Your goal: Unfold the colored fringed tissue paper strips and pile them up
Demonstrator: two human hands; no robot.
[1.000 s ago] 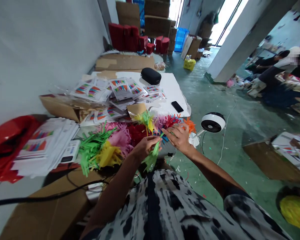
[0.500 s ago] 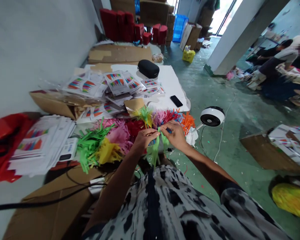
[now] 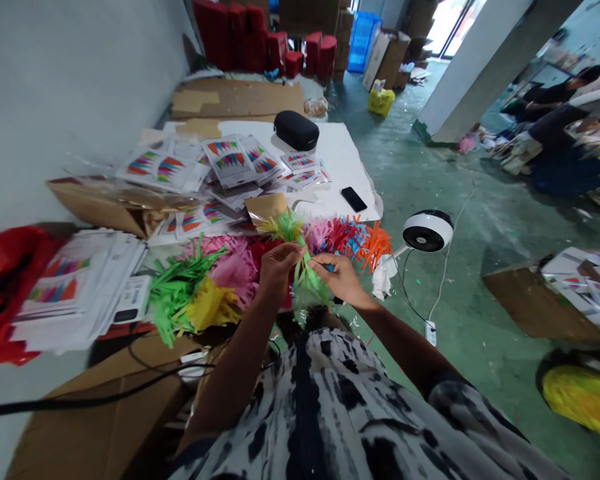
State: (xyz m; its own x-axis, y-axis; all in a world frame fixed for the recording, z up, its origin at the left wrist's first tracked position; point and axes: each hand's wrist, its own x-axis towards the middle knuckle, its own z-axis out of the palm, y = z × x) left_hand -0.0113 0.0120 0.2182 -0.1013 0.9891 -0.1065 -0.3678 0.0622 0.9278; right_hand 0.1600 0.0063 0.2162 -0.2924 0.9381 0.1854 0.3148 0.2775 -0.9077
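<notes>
Between my two hands is a light green tissue paper tassel (image 3: 311, 281), its fringe hanging toward my lap. The fingers of my left hand (image 3: 279, 265) are pinched on its upper left side. My right hand (image 3: 339, 275) pinches it from the right, slightly lower. Just beyond my fingers lies a yellow-green tassel (image 3: 286, 227). To the left are heaped green tassels (image 3: 167, 287), yellow tassels (image 3: 213, 303) and pink tassels (image 3: 235, 270). Red tassels (image 3: 343, 233) and orange tassels (image 3: 375, 245) lie past my right hand.
Printed packets (image 3: 230, 163) cover the left of the white table (image 3: 347, 150), which also holds a black case (image 3: 296, 131) and a phone (image 3: 353, 199). A white fan (image 3: 427, 230) stands at right, its cable on the floor. A carton (image 3: 525, 293) is farther right.
The light green tassel has turned more upright, with green now showing above my fingers. My left hand has risen slightly; my right hand has shifted a little lower. The view has tilted slightly.
</notes>
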